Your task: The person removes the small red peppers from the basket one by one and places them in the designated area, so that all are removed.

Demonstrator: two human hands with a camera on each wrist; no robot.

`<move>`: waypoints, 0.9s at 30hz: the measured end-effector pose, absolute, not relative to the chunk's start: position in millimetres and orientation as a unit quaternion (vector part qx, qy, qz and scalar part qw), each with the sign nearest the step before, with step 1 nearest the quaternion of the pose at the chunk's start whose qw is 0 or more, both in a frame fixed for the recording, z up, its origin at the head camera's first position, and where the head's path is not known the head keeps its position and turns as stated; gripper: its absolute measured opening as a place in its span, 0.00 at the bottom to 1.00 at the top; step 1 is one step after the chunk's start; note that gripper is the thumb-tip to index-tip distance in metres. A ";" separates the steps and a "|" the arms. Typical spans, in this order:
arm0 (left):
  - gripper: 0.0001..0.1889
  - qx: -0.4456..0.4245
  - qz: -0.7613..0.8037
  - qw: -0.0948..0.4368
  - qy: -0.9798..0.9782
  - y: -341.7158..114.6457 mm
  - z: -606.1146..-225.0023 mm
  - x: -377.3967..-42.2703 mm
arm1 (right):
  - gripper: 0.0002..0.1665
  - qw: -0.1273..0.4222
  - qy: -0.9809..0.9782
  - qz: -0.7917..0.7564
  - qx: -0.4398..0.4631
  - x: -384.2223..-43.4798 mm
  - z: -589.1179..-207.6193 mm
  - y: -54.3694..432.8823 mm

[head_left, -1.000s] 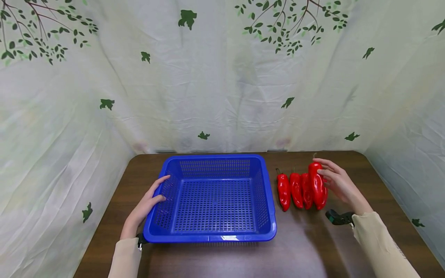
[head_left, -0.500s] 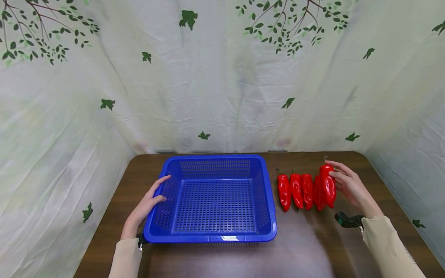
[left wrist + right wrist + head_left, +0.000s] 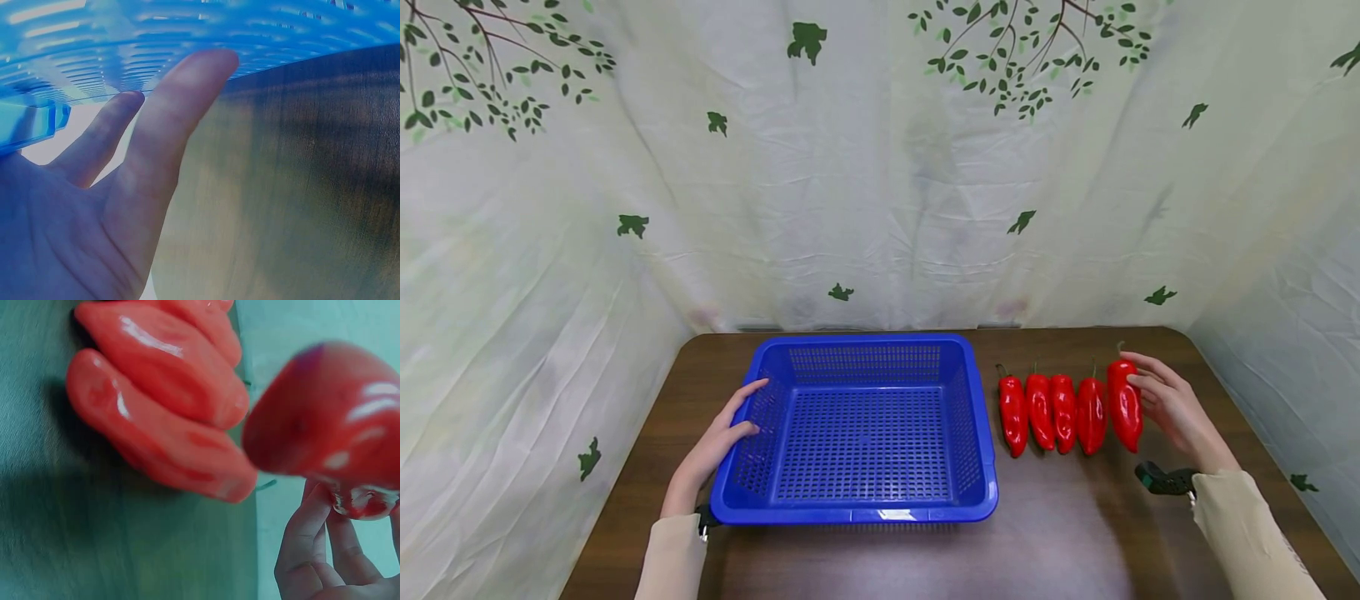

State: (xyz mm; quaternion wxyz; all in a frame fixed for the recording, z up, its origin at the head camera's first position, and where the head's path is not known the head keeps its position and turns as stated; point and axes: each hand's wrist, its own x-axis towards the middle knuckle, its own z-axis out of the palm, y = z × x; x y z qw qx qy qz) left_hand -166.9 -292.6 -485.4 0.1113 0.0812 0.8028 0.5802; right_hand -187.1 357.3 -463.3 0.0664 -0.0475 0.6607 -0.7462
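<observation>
A shiny red pepper (image 3: 1124, 406) with a thin stem is pinched near its upper end by my right hand (image 3: 1176, 408). In the right wrist view this pepper (image 3: 331, 415) appears raised beside the others. Several similar red peppers lie in a row to its left, the closest one (image 3: 1091, 415) separated from it by a small gap. My left hand (image 3: 709, 450) grips the left rim of a blue perforated plastic basket (image 3: 859, 513), whose inside shows no contents. In the left wrist view, digits (image 3: 150, 144) reach against the basket's outer wall; part of that hand lies out of sight.
Everything stands on a brown wooden table (image 3: 820, 567). A pale curtain (image 3: 880, 167) with leaf patterns rises behind the table and at both sides. Black bands are worn on both wrists, the right one (image 3: 1165, 478) hanging over the tabletop.
My right hand has carried its pepper to the right, away from the row. The neighbouring pepper, partly covered before, now shows whole. My left hand and the basket have stayed put.
</observation>
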 end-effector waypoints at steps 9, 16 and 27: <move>0.34 0.076 0.580 0.111 0.804 -291.0 -484.2 -166.1 | 0.18 0.061 0.672 -0.738 -0.027 -186.0 -470.7 366.9; 0.34 0.080 0.580 0.111 0.803 -289.9 -480.6 -163.9 | 0.18 0.060 0.690 -0.721 -0.014 -186.7 -479.4 374.7; 0.34 0.083 0.579 0.110 0.803 -290.8 -481.9 -164.6 | 0.17 0.065 0.743 -0.666 0.019 -190.4 -496.9 382.3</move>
